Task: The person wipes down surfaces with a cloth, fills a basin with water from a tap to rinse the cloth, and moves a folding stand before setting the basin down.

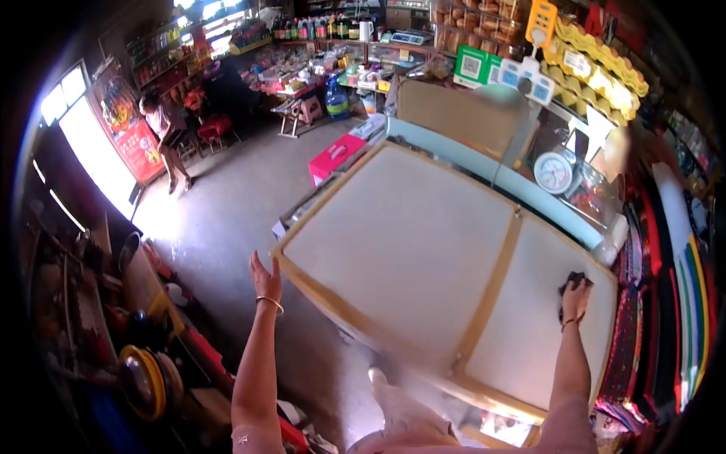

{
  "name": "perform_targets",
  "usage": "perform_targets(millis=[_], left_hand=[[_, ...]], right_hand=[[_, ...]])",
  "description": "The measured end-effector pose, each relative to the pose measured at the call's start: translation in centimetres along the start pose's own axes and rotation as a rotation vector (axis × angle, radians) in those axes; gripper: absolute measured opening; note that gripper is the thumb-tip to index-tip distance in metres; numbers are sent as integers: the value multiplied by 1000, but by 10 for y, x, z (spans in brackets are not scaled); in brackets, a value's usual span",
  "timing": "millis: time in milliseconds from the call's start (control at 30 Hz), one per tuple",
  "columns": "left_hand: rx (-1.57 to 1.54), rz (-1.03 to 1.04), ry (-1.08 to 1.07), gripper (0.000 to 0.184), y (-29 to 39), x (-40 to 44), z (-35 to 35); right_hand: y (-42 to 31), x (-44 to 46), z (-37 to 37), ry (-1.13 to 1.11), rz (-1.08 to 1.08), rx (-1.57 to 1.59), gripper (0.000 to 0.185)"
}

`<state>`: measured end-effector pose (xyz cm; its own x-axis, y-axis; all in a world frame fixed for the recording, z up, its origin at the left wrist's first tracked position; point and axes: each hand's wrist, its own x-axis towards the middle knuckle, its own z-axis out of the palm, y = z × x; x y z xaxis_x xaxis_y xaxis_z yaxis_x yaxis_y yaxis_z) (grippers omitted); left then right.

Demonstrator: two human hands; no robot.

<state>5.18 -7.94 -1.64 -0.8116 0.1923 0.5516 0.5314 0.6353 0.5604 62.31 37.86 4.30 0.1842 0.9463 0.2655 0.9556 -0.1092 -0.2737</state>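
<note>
My right hand (578, 300) presses a dark, crumpled cloth (572, 280) onto the right-hand panel of a broad white top with tan trim (401, 250). The fingers are closed over the cloth and hide part of it. A tan strip (491, 295) divides the top into two panels. Off the top's left corner, my left hand (266, 277) is raised with its fingers apart and nothing in it. Whether its fingertips touch the tan edge I cannot tell.
Behind the top stand a light-blue ledge (484, 178), a round dial scale (553, 173) and yellow egg trays (590, 68). Folded textiles (658, 295) hang along the right. A pink box (333, 157) is beyond the left edge. Another person (162, 136) sits by the doorway.
</note>
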Motion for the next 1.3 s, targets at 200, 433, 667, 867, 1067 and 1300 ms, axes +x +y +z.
perform_targets(millis=[200,433,667,867,1067,1300], left_hand=[[20,-254,-615,41,-16,64,50],[-121,-147,-477,36,2,60,39],[-532,-260,-640,27,-20,60,47],[-869,187,-1111,45,-94,65,59],[-313,280,-1639,39,-337,40,55],[-125,-1190,-981,23,-542,144,-59]], right_hand=[[-243,-75,38,-49,-711,244,44],[-445,-76,114,-71,-743,296,50],[-565,-199,123,-124,-1068,392,48],[-575,-315,61,-217,-1163,421,41],[-586,-356,42,-251,-970,335,43],[-610,-358,70,-227,-704,294,40]])
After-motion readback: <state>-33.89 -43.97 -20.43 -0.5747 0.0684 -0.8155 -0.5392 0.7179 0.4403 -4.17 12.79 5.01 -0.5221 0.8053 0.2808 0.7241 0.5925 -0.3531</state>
